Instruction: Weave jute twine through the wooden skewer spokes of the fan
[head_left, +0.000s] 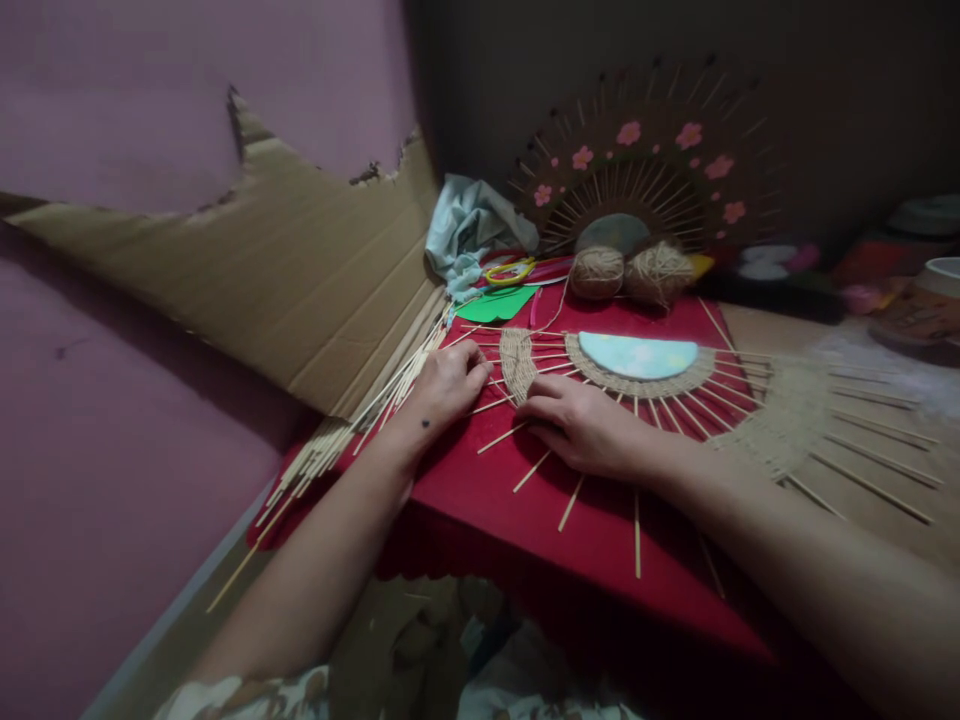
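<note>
A half-round fan frame of thin sticks [637, 530] lies on the red cloth, its spokes spreading from a pale blue half-disc [637, 355] edged with woven twine. A twine band [516, 360] is woven across the spokes at the left, and a wider woven section [787, 415] crosses them at the right. My left hand [452, 380] is closed, thumb and finger pinched at the outer stick ends left of the band. My right hand [581, 420] is closed at the band's lower edge, over the spokes; its fingertips are partly hidden.
Two twine balls [598, 272] sit behind the frame, one strand running forward. Yellow-handled scissors [510, 271], green paper [495, 304] and a light blue cloth [469, 230] are nearby. Loose sticks [315, 455] lie left beside cardboard [300, 270]. A flower-decorated fan [637, 165] stands behind.
</note>
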